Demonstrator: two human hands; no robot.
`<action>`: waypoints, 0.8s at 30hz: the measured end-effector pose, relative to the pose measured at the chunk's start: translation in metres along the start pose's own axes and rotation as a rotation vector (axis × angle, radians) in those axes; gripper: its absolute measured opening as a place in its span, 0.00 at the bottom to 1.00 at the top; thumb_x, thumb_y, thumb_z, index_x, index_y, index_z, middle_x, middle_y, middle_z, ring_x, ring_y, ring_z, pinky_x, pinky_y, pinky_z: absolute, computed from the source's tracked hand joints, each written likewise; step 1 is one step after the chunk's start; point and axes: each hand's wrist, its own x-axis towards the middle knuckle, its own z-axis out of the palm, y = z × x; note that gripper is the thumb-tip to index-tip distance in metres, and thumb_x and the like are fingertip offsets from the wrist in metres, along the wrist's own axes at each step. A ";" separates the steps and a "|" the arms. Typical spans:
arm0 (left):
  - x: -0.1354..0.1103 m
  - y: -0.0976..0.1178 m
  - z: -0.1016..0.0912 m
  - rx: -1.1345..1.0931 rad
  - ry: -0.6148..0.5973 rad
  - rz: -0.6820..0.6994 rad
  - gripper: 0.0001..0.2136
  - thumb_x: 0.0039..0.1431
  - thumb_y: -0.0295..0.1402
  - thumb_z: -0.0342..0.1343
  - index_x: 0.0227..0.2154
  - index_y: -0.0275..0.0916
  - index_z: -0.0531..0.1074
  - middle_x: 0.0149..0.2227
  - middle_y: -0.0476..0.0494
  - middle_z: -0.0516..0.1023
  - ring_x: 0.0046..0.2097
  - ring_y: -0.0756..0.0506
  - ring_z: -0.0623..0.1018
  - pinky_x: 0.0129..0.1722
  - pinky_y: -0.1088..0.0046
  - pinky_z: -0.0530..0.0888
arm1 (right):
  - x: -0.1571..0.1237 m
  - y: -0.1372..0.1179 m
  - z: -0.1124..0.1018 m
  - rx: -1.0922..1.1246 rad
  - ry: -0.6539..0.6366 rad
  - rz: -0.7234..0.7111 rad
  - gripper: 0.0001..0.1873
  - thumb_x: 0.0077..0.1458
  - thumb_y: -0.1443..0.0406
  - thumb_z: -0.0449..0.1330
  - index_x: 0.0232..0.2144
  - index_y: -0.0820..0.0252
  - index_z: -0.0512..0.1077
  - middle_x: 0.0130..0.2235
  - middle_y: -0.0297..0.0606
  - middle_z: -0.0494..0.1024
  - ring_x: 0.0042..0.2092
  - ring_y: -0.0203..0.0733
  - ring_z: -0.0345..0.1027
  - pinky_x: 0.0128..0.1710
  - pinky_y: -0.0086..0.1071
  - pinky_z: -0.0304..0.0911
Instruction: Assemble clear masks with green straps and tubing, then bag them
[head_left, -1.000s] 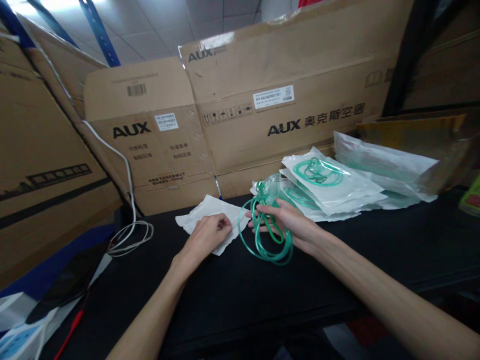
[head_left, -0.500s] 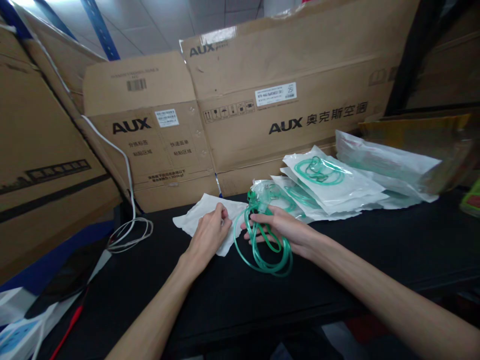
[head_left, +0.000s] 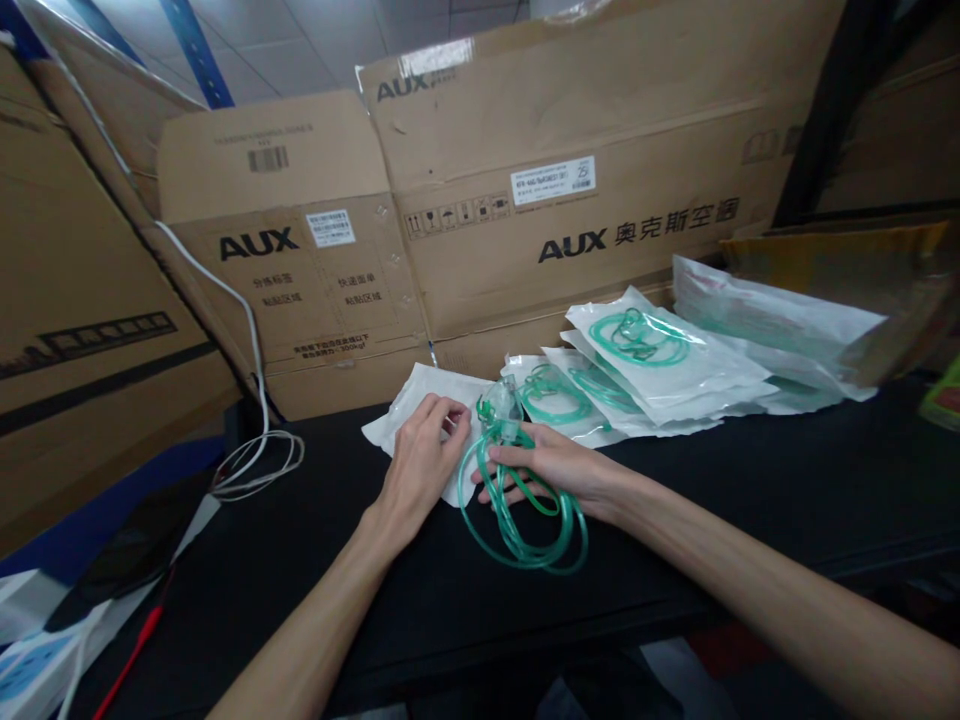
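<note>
My right hand [head_left: 551,465] is closed around a clear oxygen mask [head_left: 502,408] and its coiled green tubing [head_left: 534,550]. The tubing hangs in loops below my fingers, over the black tabletop [head_left: 465,630]. Just left of it, my left hand [head_left: 426,450] has its fingers curled in a pinch on a white paper pouch [head_left: 401,405]. Part of the pouch is hidden behind that hand and the tubing. Right behind the mask lies a sealed pouch [head_left: 559,395] with green tubing inside.
More sealed pouches [head_left: 667,350] are stacked at the right, against large cardboard boxes [head_left: 480,270] lining the back. A white cable [head_left: 259,465] is coiled on the left. Near the lower left corner are a power strip [head_left: 45,660] and a red cord [head_left: 146,635].
The mask and tubing have come slightly toward me and to the left. My left hand and the white pouch have shifted a little to the right.
</note>
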 end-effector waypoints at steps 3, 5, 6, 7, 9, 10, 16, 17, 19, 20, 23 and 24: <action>-0.001 0.001 0.000 -0.019 0.024 0.003 0.05 0.67 0.31 0.52 0.36 0.39 0.72 0.38 0.47 0.74 0.36 0.48 0.75 0.36 0.72 0.73 | 0.000 0.001 0.000 -0.010 -0.047 0.025 0.09 0.62 0.70 0.63 0.44 0.63 0.69 0.32 0.42 0.84 0.32 0.43 0.83 0.35 0.31 0.78; -0.002 0.002 0.001 -0.017 0.035 0.010 0.05 0.68 0.31 0.51 0.36 0.39 0.71 0.38 0.47 0.74 0.35 0.48 0.75 0.36 0.72 0.73 | -0.001 0.002 0.000 -0.015 -0.081 0.043 0.11 0.61 0.70 0.64 0.46 0.63 0.68 0.31 0.41 0.83 0.32 0.44 0.83 0.35 0.32 0.78; -0.002 0.002 0.001 -0.015 0.042 0.012 0.06 0.69 0.32 0.51 0.37 0.39 0.71 0.38 0.47 0.74 0.35 0.48 0.75 0.36 0.72 0.73 | -0.001 0.003 0.000 -0.017 -0.098 0.049 0.13 0.61 0.70 0.64 0.47 0.63 0.68 0.31 0.40 0.83 0.32 0.45 0.83 0.34 0.32 0.78; -0.002 0.002 0.001 -0.010 0.051 0.014 0.07 0.70 0.33 0.50 0.37 0.40 0.71 0.38 0.47 0.74 0.35 0.48 0.75 0.36 0.72 0.73 | -0.001 0.004 -0.001 -0.018 -0.116 0.052 0.14 0.61 0.70 0.64 0.48 0.62 0.67 0.30 0.39 0.82 0.32 0.46 0.83 0.35 0.34 0.78; -0.002 0.004 0.001 0.003 0.072 0.016 0.07 0.70 0.33 0.49 0.37 0.40 0.71 0.38 0.47 0.74 0.34 0.48 0.75 0.36 0.73 0.73 | 0.000 0.005 -0.002 -0.018 -0.148 0.058 0.15 0.60 0.69 0.65 0.48 0.62 0.67 0.29 0.37 0.82 0.31 0.48 0.83 0.35 0.37 0.79; -0.002 0.004 0.001 0.010 0.082 0.018 0.07 0.71 0.33 0.49 0.37 0.40 0.71 0.38 0.47 0.74 0.34 0.48 0.75 0.36 0.73 0.73 | 0.000 0.006 -0.003 -0.017 -0.162 0.064 0.16 0.59 0.69 0.65 0.48 0.62 0.67 0.29 0.37 0.82 0.31 0.48 0.83 0.36 0.39 0.79; -0.003 0.007 0.003 0.028 0.109 0.051 0.08 0.72 0.34 0.48 0.39 0.40 0.71 0.38 0.47 0.75 0.37 0.48 0.76 0.37 0.74 0.73 | -0.001 0.004 -0.004 -0.007 -0.146 0.145 0.12 0.58 0.68 0.67 0.40 0.65 0.68 0.28 0.42 0.82 0.29 0.47 0.83 0.38 0.41 0.80; -0.003 0.007 0.003 0.034 0.101 0.059 0.08 0.72 0.34 0.48 0.40 0.40 0.71 0.38 0.46 0.75 0.37 0.48 0.76 0.38 0.73 0.72 | -0.001 0.004 -0.003 -0.006 -0.142 0.152 0.11 0.59 0.68 0.67 0.40 0.65 0.68 0.28 0.42 0.82 0.29 0.47 0.83 0.38 0.41 0.80; -0.004 0.008 0.003 0.045 0.076 0.079 0.08 0.73 0.34 0.48 0.40 0.40 0.71 0.38 0.47 0.76 0.37 0.48 0.76 0.39 0.73 0.72 | -0.001 0.002 -0.002 -0.007 -0.134 0.165 0.10 0.59 0.69 0.66 0.40 0.65 0.67 0.28 0.43 0.83 0.29 0.48 0.83 0.37 0.41 0.80; -0.004 0.008 0.002 0.048 0.066 0.089 0.08 0.73 0.34 0.48 0.41 0.40 0.71 0.37 0.47 0.76 0.37 0.48 0.76 0.40 0.73 0.72 | -0.001 0.002 -0.001 -0.009 -0.129 0.172 0.10 0.60 0.69 0.65 0.40 0.65 0.67 0.27 0.42 0.83 0.29 0.48 0.83 0.36 0.41 0.80; -0.004 0.008 0.000 0.044 0.040 0.122 0.08 0.73 0.34 0.48 0.43 0.40 0.72 0.37 0.48 0.77 0.37 0.48 0.77 0.41 0.73 0.72 | -0.001 0.001 -0.001 -0.020 -0.111 0.188 0.08 0.61 0.70 0.63 0.40 0.64 0.67 0.27 0.42 0.83 0.28 0.47 0.83 0.34 0.38 0.80; -0.004 0.009 -0.002 0.039 0.029 0.131 0.07 0.73 0.34 0.49 0.44 0.40 0.72 0.37 0.48 0.77 0.37 0.48 0.77 0.41 0.74 0.72 | -0.001 0.001 -0.001 -0.026 -0.105 0.191 0.07 0.61 0.70 0.62 0.40 0.64 0.67 0.26 0.42 0.83 0.27 0.47 0.82 0.33 0.37 0.79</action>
